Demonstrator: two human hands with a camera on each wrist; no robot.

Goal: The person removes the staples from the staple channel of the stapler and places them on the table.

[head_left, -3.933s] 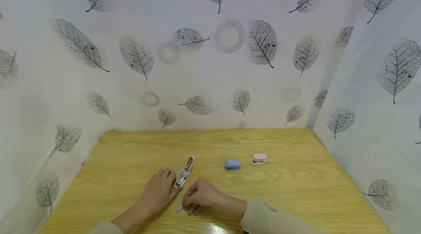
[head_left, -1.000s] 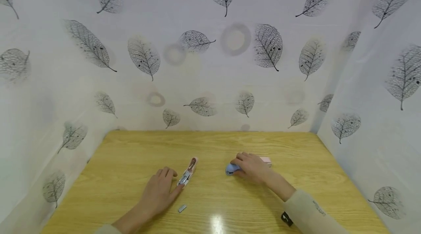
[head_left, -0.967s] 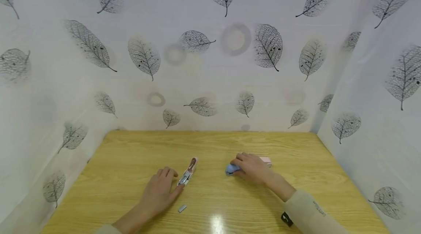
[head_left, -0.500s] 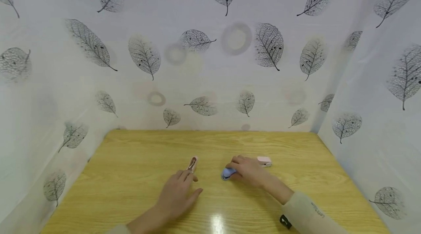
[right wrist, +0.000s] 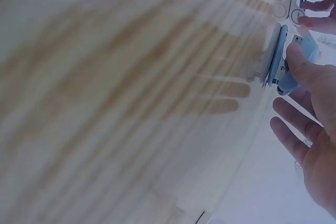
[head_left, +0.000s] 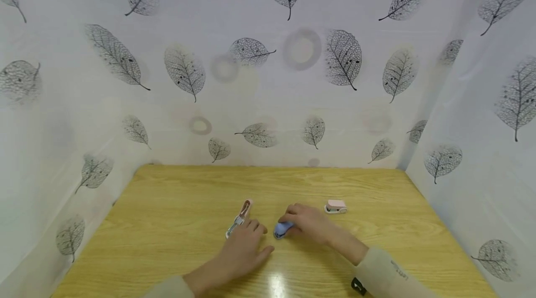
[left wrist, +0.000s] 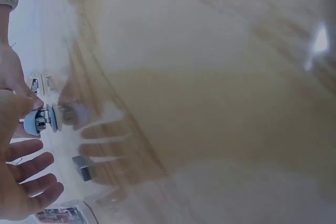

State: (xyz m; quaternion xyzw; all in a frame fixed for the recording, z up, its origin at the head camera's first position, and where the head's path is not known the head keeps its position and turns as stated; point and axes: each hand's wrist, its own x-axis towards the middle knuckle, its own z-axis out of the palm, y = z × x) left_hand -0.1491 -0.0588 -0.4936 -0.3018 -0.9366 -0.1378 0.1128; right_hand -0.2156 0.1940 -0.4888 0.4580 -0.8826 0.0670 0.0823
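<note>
A small blue stapler (head_left: 282, 229) is gripped by my right hand (head_left: 311, 226) near the middle of the table. In the right wrist view the thumb (right wrist: 298, 59) presses along the side of the blue stapler (right wrist: 311, 51). My left hand (head_left: 244, 247) is spread just left of it, fingers extended and holding nothing. Partly behind that hand lies an opened pink-and-white stapler (head_left: 247, 206), its metal track exposed. A short grey strip of staples (left wrist: 83, 167) lies on the table in the left wrist view; the left hand hides it in the head view.
Another small pink-and-white stapler (head_left: 336, 206) sits further back on the right. The wooden table (head_left: 180, 191) meets leaf-patterned curtains (head_left: 268, 102) at the back and both sides. A black item (head_left: 358, 286) is at the right sleeve.
My right hand left the staple strip, took hold of the blue stapler and brought it left and nearer. My left hand moved right from beside the opened stapler towards the blue one.
</note>
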